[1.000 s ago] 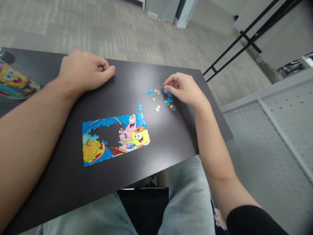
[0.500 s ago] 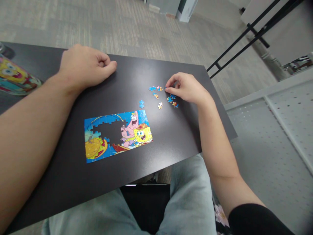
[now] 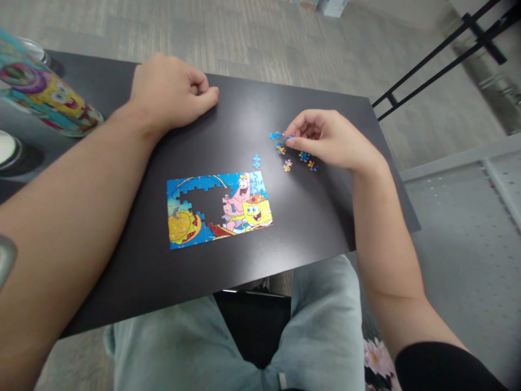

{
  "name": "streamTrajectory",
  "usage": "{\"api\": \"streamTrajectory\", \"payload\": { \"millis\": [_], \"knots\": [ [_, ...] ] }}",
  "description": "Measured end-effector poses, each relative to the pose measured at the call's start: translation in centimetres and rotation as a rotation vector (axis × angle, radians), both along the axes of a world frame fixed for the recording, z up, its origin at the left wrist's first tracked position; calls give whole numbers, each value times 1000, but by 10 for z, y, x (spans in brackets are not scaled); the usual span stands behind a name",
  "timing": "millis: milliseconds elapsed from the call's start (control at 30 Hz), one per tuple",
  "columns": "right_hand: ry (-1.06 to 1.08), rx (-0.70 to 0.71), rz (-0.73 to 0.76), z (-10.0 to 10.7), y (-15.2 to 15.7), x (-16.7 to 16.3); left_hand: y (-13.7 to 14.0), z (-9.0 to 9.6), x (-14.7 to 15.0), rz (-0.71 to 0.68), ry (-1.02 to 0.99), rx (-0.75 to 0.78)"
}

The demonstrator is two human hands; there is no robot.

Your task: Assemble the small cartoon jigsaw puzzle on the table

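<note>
A partly assembled jigsaw puzzle (image 3: pixel 258 206) of cartoon figures lies flat on the dark table, with a gap in its middle. Just above its right corner is a loose blue puzzle piece (image 3: pixel 256 161). My right hand (image 3: pixel 331 138) is closed in a pinch at the small cluster of loose pieces, and a bluish piece shows at its fingertips. Close around it lie a blue piece (image 3: pixel 275 136), a yellow-brown one (image 3: pixel 280 148), a pinkish one (image 3: pixel 287 165) and a red-yellow one (image 3: pixel 312 165). My left hand (image 3: pixel 173 92) rests loosely curled near the far edge, nothing visible in it.
A cartoon-printed cylindrical container (image 3: pixel 61 100) stands at the left, beyond my left forearm. Near it are a clear-looking lidded object (image 3: pixel 35 50) and a white-topped dark one (image 3: pixel 7 147). The table (image 3: pixel 309 228) ends near my knees; a black metal frame (image 3: pixel 431 60) rises at right.
The view has shifted, so the table appears further right and lower-left objects show more. Relative to the loose pieces, my right hand has moved slightly left. The left hand stays curled in place.
</note>
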State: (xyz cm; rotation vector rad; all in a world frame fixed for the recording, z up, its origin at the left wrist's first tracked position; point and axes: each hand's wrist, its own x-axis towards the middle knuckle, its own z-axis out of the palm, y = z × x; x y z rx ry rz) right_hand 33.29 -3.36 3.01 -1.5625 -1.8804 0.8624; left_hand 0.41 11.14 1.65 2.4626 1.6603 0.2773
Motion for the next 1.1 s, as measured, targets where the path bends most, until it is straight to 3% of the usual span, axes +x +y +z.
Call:
{"api": "streamTrajectory", "payload": {
  "millis": [133,267,467,633,800,1000,1100],
  "knots": [
    [292,-65,189,2,-14,-43,0,-1,-1,-18,-14,13],
    [407,-189,337,-9,-23,-78,-1,0,2,-13,3,17],
    [287,-59,409,-23,-23,-93,-2,2,5,-48,-12,5],
    [189,32,417,-24,-27,-94,-1,0,6,-91,-43,0],
    [137,87,433,-26,-28,-93,-1,-10,13,-45,-91,134],
    [56,91,456,-23,-29,-93,-5,-8,15,-38,-86,105],
    [21,167,478,-23,-28,-93,-5,-6,13,-41,-85,106]
  ]
}}
